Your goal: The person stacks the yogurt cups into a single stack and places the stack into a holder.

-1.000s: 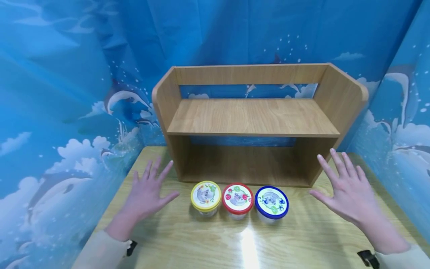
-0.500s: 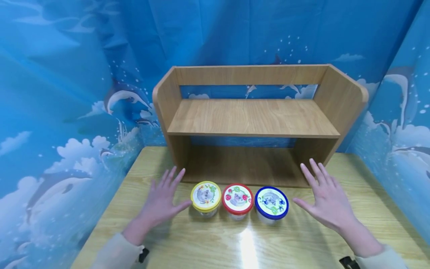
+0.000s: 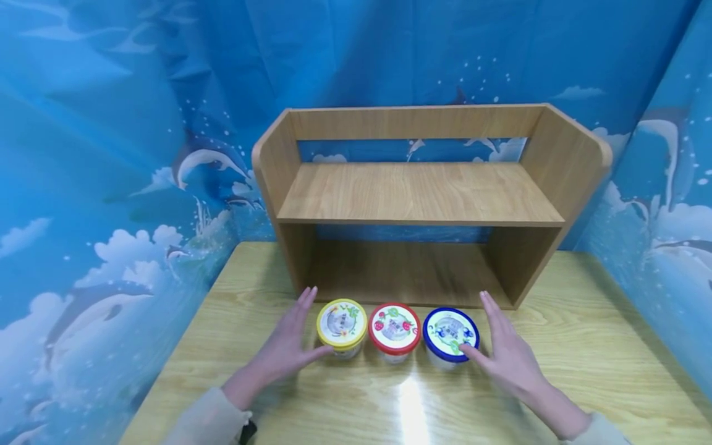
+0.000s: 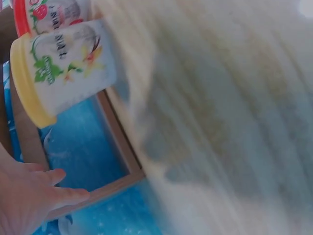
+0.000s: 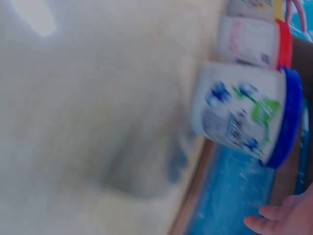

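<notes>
Three white tubs with printed lids stand in a row on the wooden table: a yellow-rimmed tub (image 3: 342,318), a red-rimmed tub (image 3: 394,326) and a blue-rimmed tub (image 3: 449,330). My left hand (image 3: 286,346) is at the left of the yellow-rimmed tub, fingers extended, its thumb tip near the lid's lower edge. On the other side, my right hand (image 3: 510,358) spreads beside the blue-rimmed tub, its thumb overlapping that lid in the head view. In the left wrist view, a gap shows between the fingers (image 4: 68,196) and the yellow-rimmed tub (image 4: 73,68). Neither hand grips anything.
Right behind the tubs stands a two-level wooden shelf (image 3: 419,193), its lower front edge close to them. Blue curtains (image 3: 111,185) printed with dolphins enclose the table (image 3: 345,408) at the back and sides. Light glares off the tabletop at the front.
Both hands have moved inward and lower, from wide apart to beside the outer tubs, with their fingers drawn closer together. The tubs and shelf have stayed in place.
</notes>
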Available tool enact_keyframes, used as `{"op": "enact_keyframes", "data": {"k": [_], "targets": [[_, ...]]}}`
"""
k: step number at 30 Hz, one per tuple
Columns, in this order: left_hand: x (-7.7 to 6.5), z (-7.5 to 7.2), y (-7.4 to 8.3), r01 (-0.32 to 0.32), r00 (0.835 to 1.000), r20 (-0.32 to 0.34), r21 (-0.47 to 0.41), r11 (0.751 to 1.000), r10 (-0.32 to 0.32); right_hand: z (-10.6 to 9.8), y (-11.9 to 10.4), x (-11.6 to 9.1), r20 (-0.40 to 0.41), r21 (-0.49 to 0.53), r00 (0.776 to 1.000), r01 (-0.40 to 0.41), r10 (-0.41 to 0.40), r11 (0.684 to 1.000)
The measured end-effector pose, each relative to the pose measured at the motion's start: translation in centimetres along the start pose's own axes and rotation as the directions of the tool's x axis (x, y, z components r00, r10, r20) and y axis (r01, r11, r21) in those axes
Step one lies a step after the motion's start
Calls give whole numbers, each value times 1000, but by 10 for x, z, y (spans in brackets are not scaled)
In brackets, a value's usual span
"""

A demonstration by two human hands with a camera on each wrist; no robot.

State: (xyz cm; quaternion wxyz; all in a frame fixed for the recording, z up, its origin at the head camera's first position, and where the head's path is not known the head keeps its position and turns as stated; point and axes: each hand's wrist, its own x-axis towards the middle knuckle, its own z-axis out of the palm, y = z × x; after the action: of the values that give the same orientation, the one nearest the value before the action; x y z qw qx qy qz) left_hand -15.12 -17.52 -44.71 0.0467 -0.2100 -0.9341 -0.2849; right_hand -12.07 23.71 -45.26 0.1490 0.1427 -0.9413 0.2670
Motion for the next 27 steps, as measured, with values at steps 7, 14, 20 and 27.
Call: {"op": "enact_keyframes", "data": {"k": [7,14,20,27], "targets": [[-2,11,-1,84,996,39,-115,990,-80,23,-8,-12,55,193,984,-179,172,965],[-1,21,-5,118,993,40,-236,965,-112,42,-9,-27,3,373,978,-193,207,907],[-1,24,-8,104,995,29,-335,937,-100,50,-10,-31,-5,469,972,-205,235,859],[2,26,-12,107,994,41,-417,902,-99,56,4,-26,-56,492,991,-80,123,867]]}}
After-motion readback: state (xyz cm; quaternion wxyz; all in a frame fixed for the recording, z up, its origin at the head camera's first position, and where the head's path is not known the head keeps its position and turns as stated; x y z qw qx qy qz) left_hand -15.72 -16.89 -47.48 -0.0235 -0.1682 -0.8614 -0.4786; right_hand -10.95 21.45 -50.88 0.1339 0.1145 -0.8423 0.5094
